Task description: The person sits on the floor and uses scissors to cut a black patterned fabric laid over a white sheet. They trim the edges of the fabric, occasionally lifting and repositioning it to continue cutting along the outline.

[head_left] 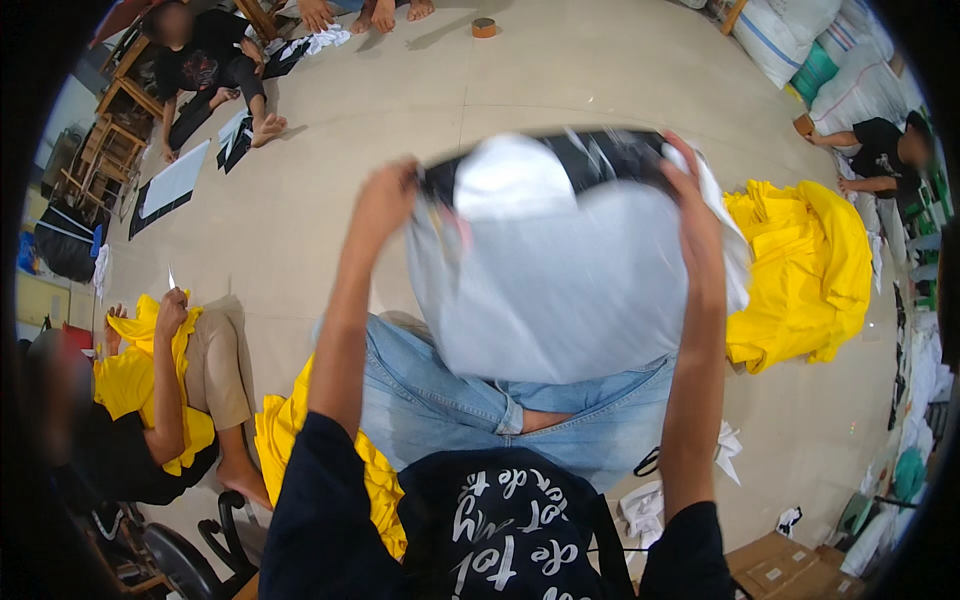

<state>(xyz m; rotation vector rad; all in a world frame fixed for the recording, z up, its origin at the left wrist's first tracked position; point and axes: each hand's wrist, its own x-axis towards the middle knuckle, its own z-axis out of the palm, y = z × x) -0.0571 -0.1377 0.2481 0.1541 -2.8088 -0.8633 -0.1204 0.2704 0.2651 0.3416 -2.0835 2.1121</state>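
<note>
Both my arms are stretched forward over my lap, holding up a wide pale grey, limp sheet-like piece (560,290) with a shiny black band along its far edge. Motion blurs it, so I cannot tell if it is a bag or a garment. My left hand (388,195) is closed on its far left corner. My right hand (692,190) grips the far right corner, beside some white material. A rounded white patch shows against the black band. Just right of the held piece lies a heap of yellow cloth (800,275); more yellow cloth (375,480) is by my left thigh.
On the left a person (150,400) sits with yellow cloth and a pointed tool. Another person (205,65) sits far left near a white and black flat piece (170,190). A tape roll (484,28), white scraps (645,510), cardboard boxes (780,570) and stuffed sacks (780,40) lie around.
</note>
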